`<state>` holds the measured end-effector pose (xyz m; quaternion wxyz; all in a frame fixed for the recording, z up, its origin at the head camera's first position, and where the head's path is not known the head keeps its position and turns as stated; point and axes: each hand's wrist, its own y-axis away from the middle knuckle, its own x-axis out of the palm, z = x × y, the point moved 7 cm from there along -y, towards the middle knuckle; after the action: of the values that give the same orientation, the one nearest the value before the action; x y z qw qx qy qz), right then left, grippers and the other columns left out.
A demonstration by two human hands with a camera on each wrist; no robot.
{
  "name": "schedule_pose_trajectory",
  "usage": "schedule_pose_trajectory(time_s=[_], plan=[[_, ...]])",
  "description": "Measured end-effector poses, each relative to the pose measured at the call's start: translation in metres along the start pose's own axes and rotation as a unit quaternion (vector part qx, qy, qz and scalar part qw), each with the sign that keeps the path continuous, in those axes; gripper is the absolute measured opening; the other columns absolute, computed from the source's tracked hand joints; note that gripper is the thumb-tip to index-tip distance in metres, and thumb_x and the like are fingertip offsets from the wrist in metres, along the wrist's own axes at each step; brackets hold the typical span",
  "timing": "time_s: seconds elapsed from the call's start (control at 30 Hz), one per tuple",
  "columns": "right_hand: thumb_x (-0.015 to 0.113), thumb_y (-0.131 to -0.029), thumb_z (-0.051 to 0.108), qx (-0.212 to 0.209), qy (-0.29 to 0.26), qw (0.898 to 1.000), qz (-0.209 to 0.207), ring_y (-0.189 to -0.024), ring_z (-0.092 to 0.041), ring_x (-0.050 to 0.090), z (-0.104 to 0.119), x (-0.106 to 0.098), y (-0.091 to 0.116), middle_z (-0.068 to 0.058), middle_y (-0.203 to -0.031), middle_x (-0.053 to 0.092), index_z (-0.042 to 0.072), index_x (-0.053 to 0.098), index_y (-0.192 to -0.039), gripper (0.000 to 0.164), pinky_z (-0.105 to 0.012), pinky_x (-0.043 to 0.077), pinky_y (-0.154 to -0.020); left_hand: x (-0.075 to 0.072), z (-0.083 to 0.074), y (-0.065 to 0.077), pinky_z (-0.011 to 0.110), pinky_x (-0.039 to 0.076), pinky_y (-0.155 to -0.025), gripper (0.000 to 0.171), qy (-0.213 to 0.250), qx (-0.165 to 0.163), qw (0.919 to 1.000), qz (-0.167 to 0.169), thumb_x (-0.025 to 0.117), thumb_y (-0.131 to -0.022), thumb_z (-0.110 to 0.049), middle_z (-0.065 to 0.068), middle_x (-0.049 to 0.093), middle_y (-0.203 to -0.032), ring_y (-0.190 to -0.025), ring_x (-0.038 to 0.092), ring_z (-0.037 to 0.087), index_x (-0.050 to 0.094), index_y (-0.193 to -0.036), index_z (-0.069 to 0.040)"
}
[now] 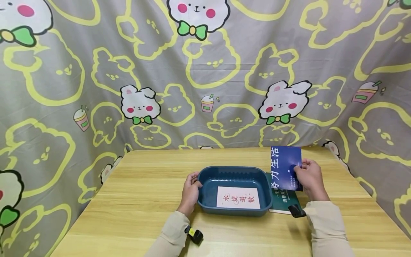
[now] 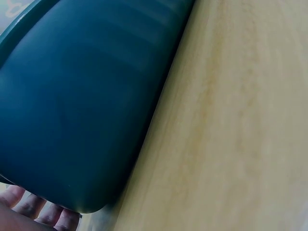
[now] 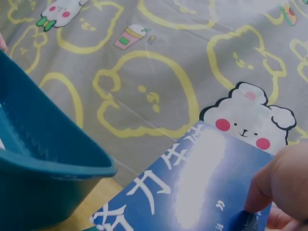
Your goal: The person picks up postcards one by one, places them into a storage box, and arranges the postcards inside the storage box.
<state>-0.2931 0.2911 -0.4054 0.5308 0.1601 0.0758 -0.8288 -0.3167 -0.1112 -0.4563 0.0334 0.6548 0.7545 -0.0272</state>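
A teal plastic basin (image 1: 234, 212) stands on the table, with a white card (image 1: 238, 197) bearing red Chinese characters lying inside. My left hand (image 1: 190, 192) grips the basin's left end, thumb at the rim; the left wrist view shows fingers (image 2: 31, 206) against its outer wall. In my right hand (image 1: 312, 178) a blue card (image 1: 285, 167) with white Chinese characters is pinched between thumb and fingers by its right edge. It is held up just right of the basin, glare crossing it in the right wrist view. Below it lies a green card (image 1: 284, 201), partly hidden by the blue one.
A light wood table (image 1: 144, 185) carries everything. Behind and at both sides hangs a grey curtain (image 1: 179, 71) printed with yellow outlines and white rabbits. Black wrist cameras (image 1: 194, 235) sit at both beige sleeves.
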Motion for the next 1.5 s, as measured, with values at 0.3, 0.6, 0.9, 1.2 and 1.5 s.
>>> schedule_pose_trajectory(time_s=[0.3,0.6,0.9,1.2,1.5], plan=[[0.049,-0.087,0.000,-0.022,-0.033,0.998,-0.050,-0.081,-0.020,0.056,0.012,-0.007,0.002,-0.018,-0.112,0.051,-0.007,0.036,-0.127,0.044,-0.024,0.050,-0.056,0.000,0.001,0.000,0.056,0.034,-0.103,0.043,0.003,-0.005,1.0000,-0.003,0.044,-0.084,0.000,0.019,0.053,-0.131,-0.118,0.047,0.034,0.050,-0.126,-0.006],[0.051,-0.084,-0.005,-0.044,-0.051,0.996,-0.060,-0.076,-0.010,0.051,0.025,-0.008,0.010,-0.010,-0.105,0.049,-0.003,0.037,-0.120,0.039,-0.019,0.048,-0.057,-0.001,0.001,0.001,0.056,0.035,-0.103,0.043,0.006,-0.004,1.0000,-0.005,0.044,-0.083,0.001,0.019,0.053,-0.130,-0.118,0.047,0.034,0.050,-0.126,-0.006],[0.052,-0.083,-0.005,-0.064,-0.053,0.995,-0.062,-0.075,-0.009,0.051,0.035,-0.002,0.015,-0.010,-0.101,0.050,-0.001,0.039,-0.117,0.036,-0.020,0.047,-0.057,0.000,0.002,0.000,0.055,0.035,-0.103,0.043,0.006,0.001,1.0000,-0.001,0.044,-0.083,0.001,0.019,0.053,-0.130,-0.118,0.047,0.034,0.050,-0.126,-0.005],[0.056,-0.084,-0.002,-0.086,-0.091,0.990,-0.060,-0.078,-0.018,0.059,0.016,0.004,-0.005,-0.010,-0.097,0.054,0.003,0.044,-0.116,0.035,-0.029,0.049,-0.056,0.000,0.000,0.000,0.055,0.035,-0.103,0.043,0.004,0.000,1.0000,0.002,0.044,-0.084,0.000,0.018,0.052,-0.131,-0.118,0.047,0.034,0.049,-0.126,-0.006],[0.055,-0.088,0.004,-0.122,-0.058,0.990,-0.028,-0.085,-0.027,0.064,0.020,0.024,-0.003,-0.017,-0.106,0.055,0.004,0.044,-0.120,0.034,-0.038,0.053,-0.058,0.000,-0.001,0.000,0.055,0.035,-0.102,0.042,0.006,0.003,1.0000,0.002,0.044,-0.084,0.001,0.018,0.053,-0.130,-0.117,0.047,0.034,0.050,-0.125,-0.005]])
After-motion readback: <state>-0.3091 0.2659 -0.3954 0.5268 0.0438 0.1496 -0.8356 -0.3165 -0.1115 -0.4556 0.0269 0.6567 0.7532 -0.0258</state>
